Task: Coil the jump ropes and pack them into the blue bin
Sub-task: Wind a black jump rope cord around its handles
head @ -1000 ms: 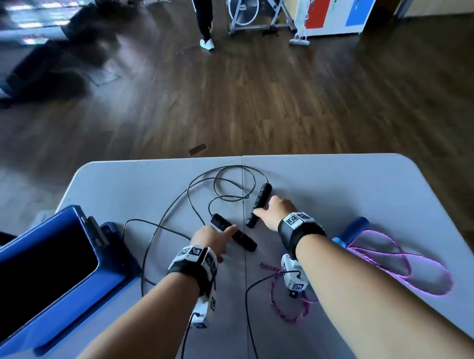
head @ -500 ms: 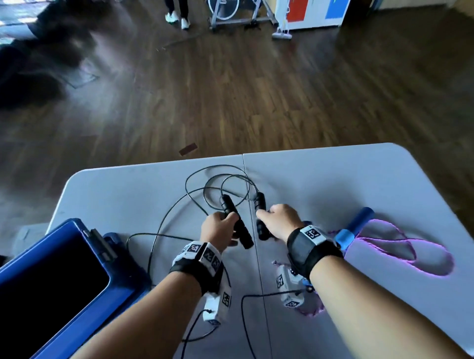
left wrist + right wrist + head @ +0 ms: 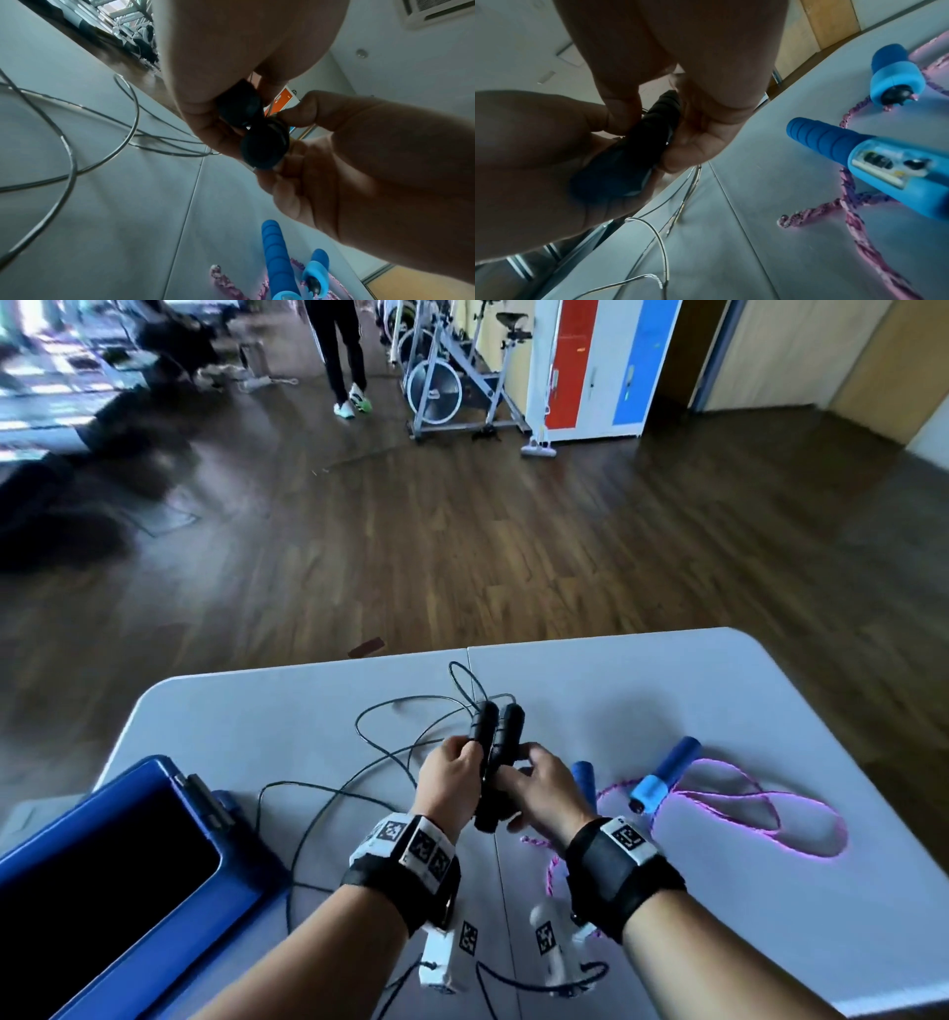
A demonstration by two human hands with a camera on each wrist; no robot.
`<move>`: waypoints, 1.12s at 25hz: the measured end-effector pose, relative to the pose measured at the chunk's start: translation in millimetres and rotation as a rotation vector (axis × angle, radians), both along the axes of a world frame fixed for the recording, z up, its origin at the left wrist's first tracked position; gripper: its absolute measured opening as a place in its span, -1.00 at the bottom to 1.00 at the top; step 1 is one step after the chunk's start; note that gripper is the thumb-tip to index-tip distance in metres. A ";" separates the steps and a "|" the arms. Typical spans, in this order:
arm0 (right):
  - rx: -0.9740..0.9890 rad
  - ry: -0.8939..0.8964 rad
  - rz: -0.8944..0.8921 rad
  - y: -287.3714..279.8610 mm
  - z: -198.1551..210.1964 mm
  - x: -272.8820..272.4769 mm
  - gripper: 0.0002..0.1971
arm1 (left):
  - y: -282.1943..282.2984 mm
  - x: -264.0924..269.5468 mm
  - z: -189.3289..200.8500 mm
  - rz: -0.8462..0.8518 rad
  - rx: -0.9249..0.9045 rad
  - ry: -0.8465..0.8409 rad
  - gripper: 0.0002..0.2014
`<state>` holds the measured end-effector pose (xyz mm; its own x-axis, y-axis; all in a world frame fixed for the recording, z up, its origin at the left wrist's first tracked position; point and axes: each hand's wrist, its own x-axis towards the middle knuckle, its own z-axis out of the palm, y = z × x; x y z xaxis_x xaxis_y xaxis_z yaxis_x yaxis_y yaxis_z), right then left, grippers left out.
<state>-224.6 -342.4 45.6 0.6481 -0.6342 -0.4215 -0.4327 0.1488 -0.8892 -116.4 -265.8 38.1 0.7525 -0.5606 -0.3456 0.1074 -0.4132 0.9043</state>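
Observation:
Two black jump rope handles (image 3: 497,737) are held side by side above the table's middle, tips pointing away from me. My left hand (image 3: 464,765) grips the left handle (image 3: 239,105). My right hand (image 3: 529,778) curls round the right handle (image 3: 654,132). Their thin black cord (image 3: 318,814) trails in loose loops over the table to the left. A pink jump rope (image 3: 770,814) with blue handles (image 3: 667,773) lies uncoiled on the right. The blue bin (image 3: 169,793) stands open at the table's left front corner.
The grey folding table (image 3: 667,690) ends at a far edge just beyond the handles. Wooden floor lies past it, with exercise bikes (image 3: 452,387), a red and blue cabinet (image 3: 601,367) and a standing person's legs (image 3: 344,361) at the back.
Both hands closed on the black handles, lifted them off the table and brought them together side by side. The cord loops were pulled tighter. The head view tilted up.

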 end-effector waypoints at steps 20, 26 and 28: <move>0.019 -0.269 -0.183 -60.4 46.6 -64.3 -0.73 | -5.5 -77.0 63.4 0.343 -0.121 0.012 -0.77; -0.012 -0.337 -0.175 -18.9 52.8 -48.8 -0.62 | -8.9 -85.4 74.6 0.207 -0.255 -0.055 -0.81; -0.055 -0.324 -0.148 -18.7 55.0 -45.1 -0.55 | -3.9 -81.7 70.4 0.177 -0.258 -0.127 -0.83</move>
